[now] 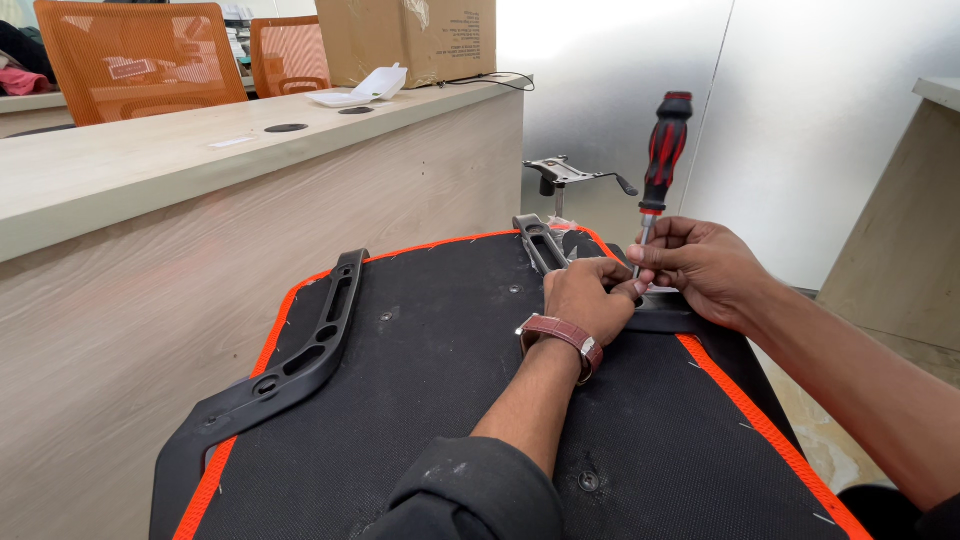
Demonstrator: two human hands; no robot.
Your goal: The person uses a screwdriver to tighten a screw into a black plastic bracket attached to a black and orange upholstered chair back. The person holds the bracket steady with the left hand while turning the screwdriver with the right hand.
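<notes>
Black fabric with orange piping covers the upturned chair seat [430, 400], where the left hand [588, 298] presses closed on the black armrest bracket [660, 318] at its far right edge. Touching it, the right hand [700, 265] pinches the shaft of an upright red-and-black screwdriver [660, 160] between its fingertips. Another armrest bracket [290, 365] lies along the seat's left edge.

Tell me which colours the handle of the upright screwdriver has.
Red and black handle, seen best in the head view, with the right hand pinching its metal shaft.
</notes>
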